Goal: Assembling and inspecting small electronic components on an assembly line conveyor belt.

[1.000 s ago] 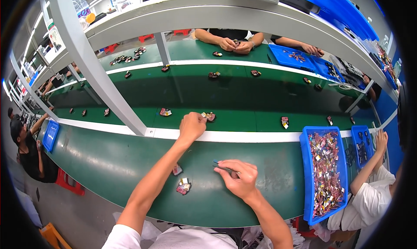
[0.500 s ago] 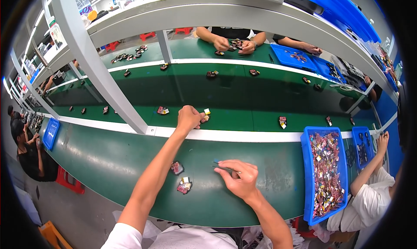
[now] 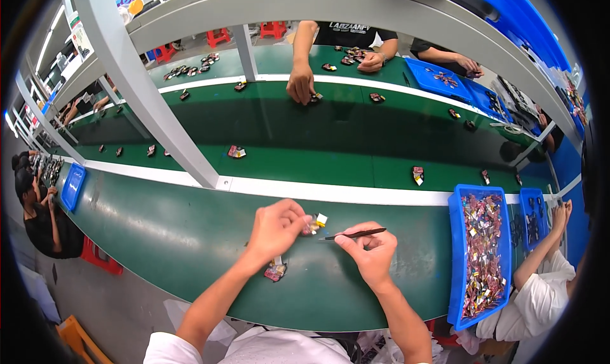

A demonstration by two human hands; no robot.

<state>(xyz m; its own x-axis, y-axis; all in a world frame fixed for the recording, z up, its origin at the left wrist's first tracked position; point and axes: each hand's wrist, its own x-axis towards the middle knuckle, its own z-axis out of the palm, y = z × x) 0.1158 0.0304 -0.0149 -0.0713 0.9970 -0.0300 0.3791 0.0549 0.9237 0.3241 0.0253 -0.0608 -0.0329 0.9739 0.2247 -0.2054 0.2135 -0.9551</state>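
Observation:
My left hand (image 3: 274, 230) pinches a small reddish electronic part (image 3: 314, 225) with a white and a yellow patch, just above the green table (image 3: 159, 237). My right hand (image 3: 373, 255) grips a pair of dark tweezers (image 3: 363, 234), whose tips point left, close to that part. Another such part (image 3: 275, 272), red and black with a white patch, lies on the table below my left wrist. My left hand may hide anything directly beneath it.
A blue bin (image 3: 453, 256) full of small reddish parts stands at my right. Past a white rail (image 3: 286, 187), similar parts lie spaced along a green belt (image 3: 305, 164). A grey shelf post (image 3: 146, 91) rises at left. Across the belt, a person's hand (image 3: 300, 84) touches a part.
My left hand has come back from the belt over the table, bringing the part with it. My right hand has turned the tweezers toward it. The person opposite has reached onto the belt.

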